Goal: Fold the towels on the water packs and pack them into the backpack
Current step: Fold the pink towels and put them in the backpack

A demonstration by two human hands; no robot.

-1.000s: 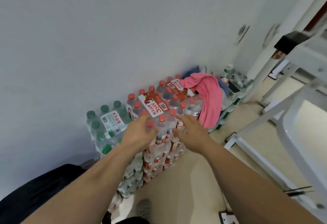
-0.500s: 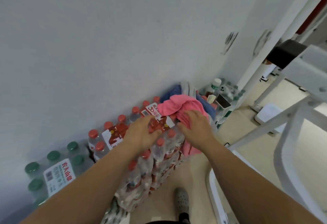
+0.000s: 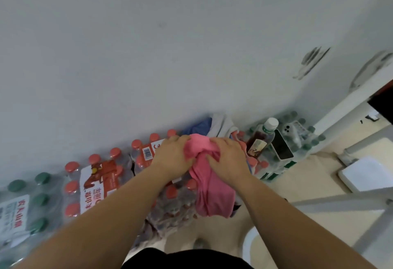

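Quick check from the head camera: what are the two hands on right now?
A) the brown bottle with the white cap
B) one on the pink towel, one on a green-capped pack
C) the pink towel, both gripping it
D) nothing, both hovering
C: the left hand and right hand both clutch the bunched pink towel over the red-capped water packs.

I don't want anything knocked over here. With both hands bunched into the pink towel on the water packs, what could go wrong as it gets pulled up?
1. The brown bottle and the phone stand right beside the right hand; a sweep of the pink towel might tip them.
2. The towel overlaps the blue cloth behind it, so that may drag along.
3. The left hand grips a crumpled bunch, so the fold may start uneven.
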